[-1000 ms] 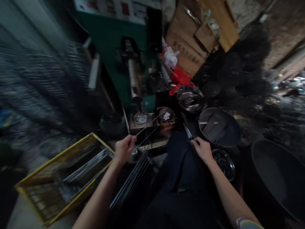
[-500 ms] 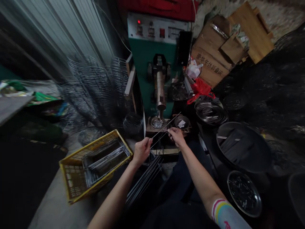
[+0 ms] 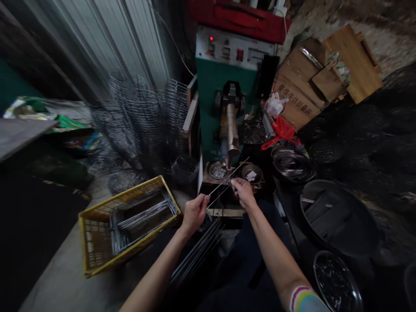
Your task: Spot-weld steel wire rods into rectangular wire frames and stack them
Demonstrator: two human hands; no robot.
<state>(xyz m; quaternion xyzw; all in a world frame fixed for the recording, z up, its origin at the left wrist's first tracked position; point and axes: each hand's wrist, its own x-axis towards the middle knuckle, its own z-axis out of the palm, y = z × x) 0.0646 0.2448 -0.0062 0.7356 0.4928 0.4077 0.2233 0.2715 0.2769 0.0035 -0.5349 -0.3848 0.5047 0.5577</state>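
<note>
Since a second ago: right hand [image 3: 242, 192] crossed from the lap to the thin wire rods [image 3: 227, 177], pinching them; left hand [image 3: 195, 212] clenched on their lower end, before the green machine [image 3: 227, 108].

Welder arm [image 3: 232, 130] overhangs small dishes [image 3: 217, 170]; yellow crate [image 3: 126, 223] left, black basin [image 3: 338, 219] right; open gap between.

wire rods [image 3: 227, 177] | thin, bright metal | slanting up to the right | lower ends pinched in both hands

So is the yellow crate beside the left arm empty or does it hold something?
Not empty: the yellow crate holds bundles of metal rods lying lengthwise inside.
</note>
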